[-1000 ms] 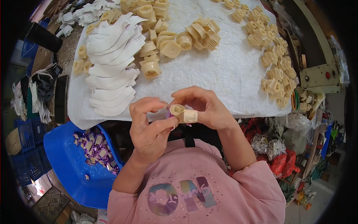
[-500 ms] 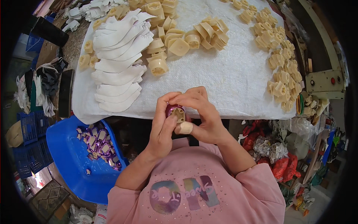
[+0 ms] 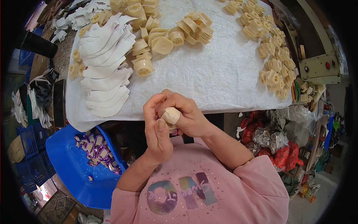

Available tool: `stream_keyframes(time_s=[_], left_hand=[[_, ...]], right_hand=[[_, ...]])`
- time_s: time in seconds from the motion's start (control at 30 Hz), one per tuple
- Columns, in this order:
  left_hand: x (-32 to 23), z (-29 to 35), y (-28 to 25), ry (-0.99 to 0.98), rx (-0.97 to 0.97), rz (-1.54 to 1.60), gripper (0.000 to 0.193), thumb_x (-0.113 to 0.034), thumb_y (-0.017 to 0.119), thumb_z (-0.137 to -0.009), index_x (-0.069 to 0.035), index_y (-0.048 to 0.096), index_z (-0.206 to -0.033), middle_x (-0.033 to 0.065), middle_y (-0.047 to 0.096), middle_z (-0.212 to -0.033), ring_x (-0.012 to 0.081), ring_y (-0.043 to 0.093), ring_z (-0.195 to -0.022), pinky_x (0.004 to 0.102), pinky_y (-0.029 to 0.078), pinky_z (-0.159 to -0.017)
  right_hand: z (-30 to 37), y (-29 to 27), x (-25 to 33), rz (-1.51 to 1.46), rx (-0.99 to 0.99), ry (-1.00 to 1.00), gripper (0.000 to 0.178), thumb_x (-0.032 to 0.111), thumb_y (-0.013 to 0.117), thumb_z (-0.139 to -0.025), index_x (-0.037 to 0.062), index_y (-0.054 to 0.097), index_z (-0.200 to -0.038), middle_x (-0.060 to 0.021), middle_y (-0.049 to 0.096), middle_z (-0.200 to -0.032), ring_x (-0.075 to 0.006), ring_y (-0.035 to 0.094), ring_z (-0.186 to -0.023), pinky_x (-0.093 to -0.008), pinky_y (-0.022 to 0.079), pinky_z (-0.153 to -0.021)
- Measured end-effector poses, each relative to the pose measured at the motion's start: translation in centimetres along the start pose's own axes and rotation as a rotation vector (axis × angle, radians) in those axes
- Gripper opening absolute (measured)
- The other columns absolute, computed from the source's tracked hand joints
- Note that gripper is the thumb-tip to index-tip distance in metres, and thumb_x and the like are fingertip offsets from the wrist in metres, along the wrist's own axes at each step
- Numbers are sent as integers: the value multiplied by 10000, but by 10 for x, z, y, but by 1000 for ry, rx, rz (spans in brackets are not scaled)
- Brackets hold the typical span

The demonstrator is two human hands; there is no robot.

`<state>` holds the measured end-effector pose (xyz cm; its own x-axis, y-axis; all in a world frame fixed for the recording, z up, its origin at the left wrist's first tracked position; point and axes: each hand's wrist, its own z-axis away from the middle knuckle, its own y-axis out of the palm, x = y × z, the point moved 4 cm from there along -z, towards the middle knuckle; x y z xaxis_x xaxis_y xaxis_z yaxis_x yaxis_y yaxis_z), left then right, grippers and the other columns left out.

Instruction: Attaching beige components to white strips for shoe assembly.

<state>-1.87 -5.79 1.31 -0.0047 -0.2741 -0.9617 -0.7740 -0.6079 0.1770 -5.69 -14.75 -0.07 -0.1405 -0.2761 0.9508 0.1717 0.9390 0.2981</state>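
Note:
Both hands are cupped together just in front of the table's near edge. Between them is a beige plastic shoe heel with a shiny purple covering [image 3: 179, 132], almost wholly hidden by the fingers. My left hand [image 3: 158, 131] wraps its far and left sides, thumb pointing up. My right hand [image 3: 188, 116] closes round it from the right, its thumb bound in pale tape and lying over the top. Left of the hands, a fanned stack of white curved cut pieces [image 3: 106, 71] lies beside several bare beige heels [image 3: 143, 66].
A white woven sheet [image 3: 209, 82] covers the table. Many beige heels [image 3: 274, 67] line its right side. At lower left, a blue plastic basin [image 3: 72, 173] holds purple-covered heels [image 3: 99, 149]. Red and clear bags [image 3: 281, 155] crowd the floor at right, below a machine panel [image 3: 320, 69].
My hands have closed further over the heel, which was showing its hollow end before. The taped right thumb has moved up over it. The whole view has shifted slightly.

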Motion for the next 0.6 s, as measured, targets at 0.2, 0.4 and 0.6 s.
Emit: stream_keyframes(time_s=[0.2, 0.4, 0.6], left_hand=[[-1, -3, -9, -47, -256, -60, 425, -205, 317, -933, 5, 327, -1303, 103, 453, -1123, 123, 474, -927, 258, 390, -827], [6, -1, -6, -97, -297, 64, 415, -181, 354, -927, -31, 321, -1312, 76, 473, -1052, 109, 481, -900, 256, 400, -804], [16, -1, -5, -184, -223, 227, 567, -350, 414, -949, -98, 203, -1412, 56, 516, -984, 107, 509, -807, 247, 420, -686]], right_hand=[[7, 10, -4, 161, -112, -289, 330, 204, 412, -961, 44, 480, -1240, -126, 503, -1034, -243, 492, -942, -333, 390, -861], [7, 12, 4, 255, -113, -313, 327, 146, 398, -934, 38, 485, -1230, -142, 506, -1075, -261, 501, -950, -340, 399, -859], [5, 4, -2, 362, -168, -225, 334, 186, 377, -956, 36, 489, -1234, -121, 497, -1021, -220, 524, -827, -300, 436, -746]])
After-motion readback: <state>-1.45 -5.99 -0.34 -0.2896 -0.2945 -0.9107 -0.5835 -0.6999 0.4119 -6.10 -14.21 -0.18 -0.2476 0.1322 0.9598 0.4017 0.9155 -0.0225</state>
